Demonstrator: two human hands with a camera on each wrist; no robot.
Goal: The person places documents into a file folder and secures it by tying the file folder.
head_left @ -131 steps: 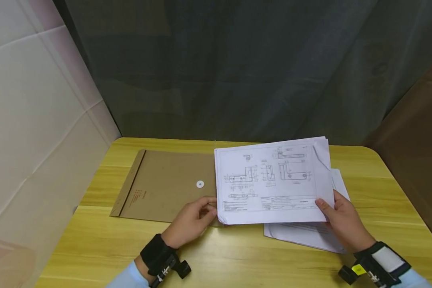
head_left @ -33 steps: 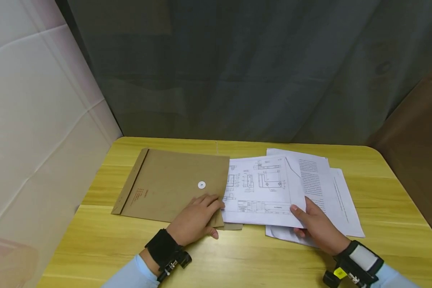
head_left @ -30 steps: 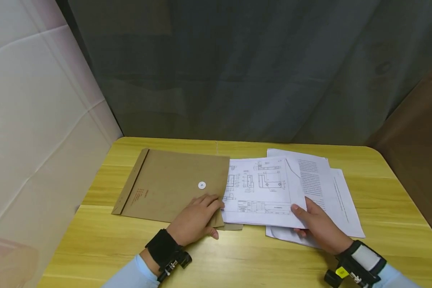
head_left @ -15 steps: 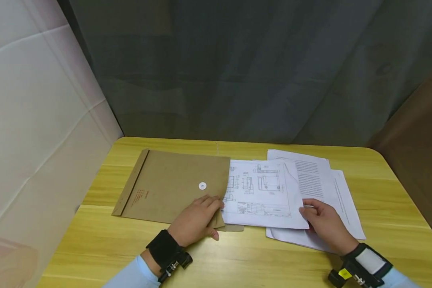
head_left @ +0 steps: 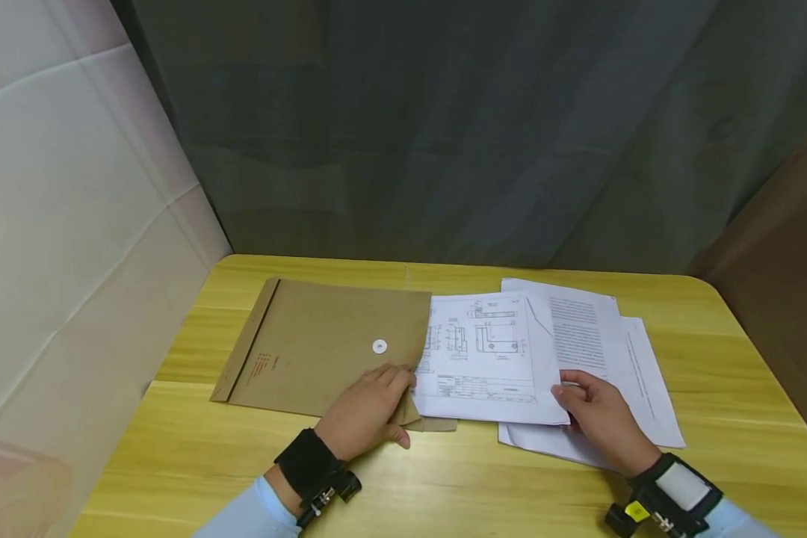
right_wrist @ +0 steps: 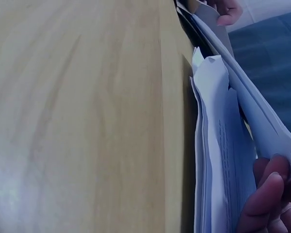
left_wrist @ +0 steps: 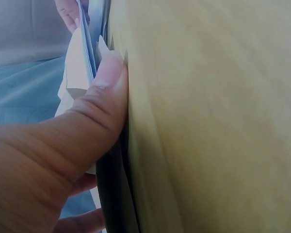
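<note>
A brown envelope [head_left: 316,347] with a white button lies flat on the left of the yellow table [head_left: 444,478], its mouth facing right. My left hand [head_left: 376,403] holds that mouth at the near corner, fingers on top and thumb [left_wrist: 104,92] low beside the flap. A stack of white drawing sheets [head_left: 487,359] lies with its left end inside the envelope. My right hand [head_left: 578,396] pinches the stack's right edge, with fingers [right_wrist: 266,194] curled around the paper edges [right_wrist: 218,145].
More white sheets with printed text [head_left: 605,336] lie under and to the right of the drawing stack. A dark curtain hangs behind the table, a white panel stands at the left, and a brown surface at the right.
The drawing stack has come down from the air and slid left, partly into the envelope. My right hand shifted its grip to the stack's right edge. The left hand stayed at the mouth.
</note>
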